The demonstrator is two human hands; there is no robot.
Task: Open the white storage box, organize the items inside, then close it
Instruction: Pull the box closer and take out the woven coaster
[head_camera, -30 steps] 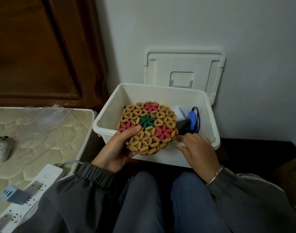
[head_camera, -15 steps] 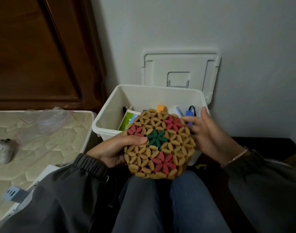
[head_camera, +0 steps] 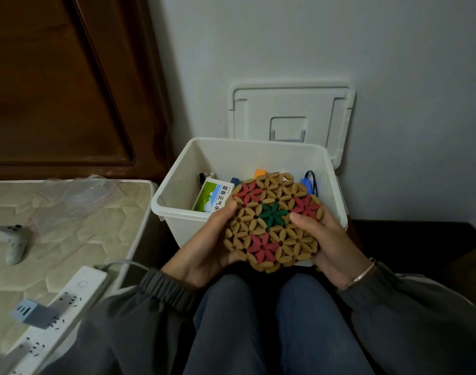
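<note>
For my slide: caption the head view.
Left hand and right hand hold a beaded mat by the open white box.

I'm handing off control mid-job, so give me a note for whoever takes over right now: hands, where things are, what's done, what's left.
Left hand: grips the left edge of the round beaded mat, thumb on top.
Right hand: grips the mat's right edge, thumb on top.
White storage box: open, in front of the knees. The mat is held over its near rim.
Lid: upright against the wall behind the box.
Inside: a green-and-white carton, a blue corded item, and small pieces too hidden to name.
Done: box opened.
Left: arrange the contents, place the mat in, close the lid.
</note>
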